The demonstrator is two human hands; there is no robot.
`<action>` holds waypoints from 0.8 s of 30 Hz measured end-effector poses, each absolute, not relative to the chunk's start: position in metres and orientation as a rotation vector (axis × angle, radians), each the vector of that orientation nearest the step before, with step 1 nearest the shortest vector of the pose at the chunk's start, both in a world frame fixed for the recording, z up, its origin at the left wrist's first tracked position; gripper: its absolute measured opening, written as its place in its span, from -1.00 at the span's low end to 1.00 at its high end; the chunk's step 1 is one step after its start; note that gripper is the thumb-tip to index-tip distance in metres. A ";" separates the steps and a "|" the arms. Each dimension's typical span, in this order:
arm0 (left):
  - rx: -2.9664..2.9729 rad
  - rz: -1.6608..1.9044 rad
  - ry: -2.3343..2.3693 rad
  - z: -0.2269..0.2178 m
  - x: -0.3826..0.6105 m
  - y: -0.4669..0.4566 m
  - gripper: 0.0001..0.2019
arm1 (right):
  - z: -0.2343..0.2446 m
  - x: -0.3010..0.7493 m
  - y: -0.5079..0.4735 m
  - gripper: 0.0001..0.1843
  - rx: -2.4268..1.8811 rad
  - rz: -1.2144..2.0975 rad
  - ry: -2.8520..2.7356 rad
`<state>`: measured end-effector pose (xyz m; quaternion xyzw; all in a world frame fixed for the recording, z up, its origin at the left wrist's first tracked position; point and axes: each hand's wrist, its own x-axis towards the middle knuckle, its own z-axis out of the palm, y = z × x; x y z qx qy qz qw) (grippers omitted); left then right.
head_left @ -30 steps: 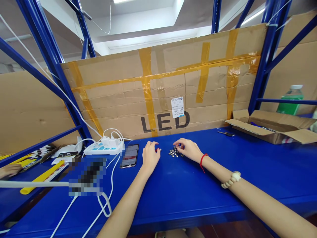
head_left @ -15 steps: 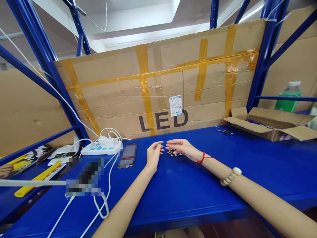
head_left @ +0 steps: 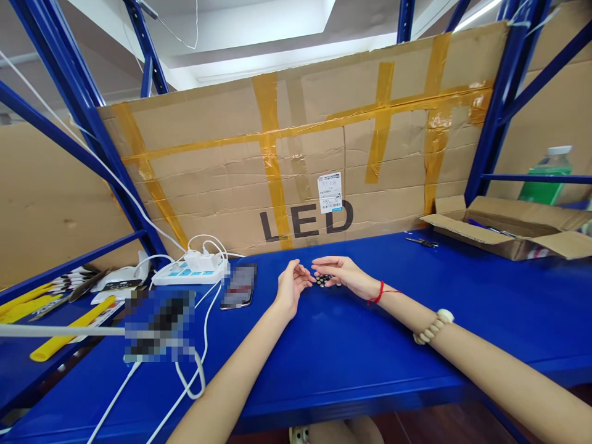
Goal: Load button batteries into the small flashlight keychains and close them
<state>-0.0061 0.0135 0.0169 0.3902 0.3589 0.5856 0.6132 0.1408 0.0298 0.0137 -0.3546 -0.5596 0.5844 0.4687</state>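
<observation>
A pile of small round dark pieces with light tops point(head_left: 322, 280) lies on the blue table; their exact kind is too small to make out. My left hand point(head_left: 293, 286) curves in beside the pile from the left, palm turned inward, fingers apart and nothing seen in them. From the right, my right hand point(head_left: 346, 272) arches over the pile and hides part of it. Its fingers stretch out toward my left hand, with a gap between the two. A red string bracelet point(head_left: 380, 293) and a beaded one point(head_left: 433, 328) circle my right arm.
Left of my hands lie a phone point(head_left: 239, 285), a white power strip point(head_left: 185, 273) with cables, and a blurred device point(head_left: 160, 325). Keys point(head_left: 422, 242) and an open cardboard box point(head_left: 499, 248) sit at the back right. Behind stands a cardboard panel point(head_left: 222, 185).
My left hand has turned and moved inward, its fingertips now nearer the pile. The small pieces look gathered closer together. The view has shifted slightly.
</observation>
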 end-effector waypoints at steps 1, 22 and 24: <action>0.873 1.347 0.793 0.018 -0.007 0.014 -0.70 | 0.014 0.141 0.029 -0.72 -0.881 1.419 -1.366; 0.665 1.282 0.632 0.032 -0.009 0.013 -0.55 | 0.007 0.146 0.041 -0.75 -1.010 1.158 -1.119; 0.672 1.290 0.615 0.031 -0.009 0.013 -0.56 | 0.007 0.147 0.042 -0.75 -1.007 1.135 -1.099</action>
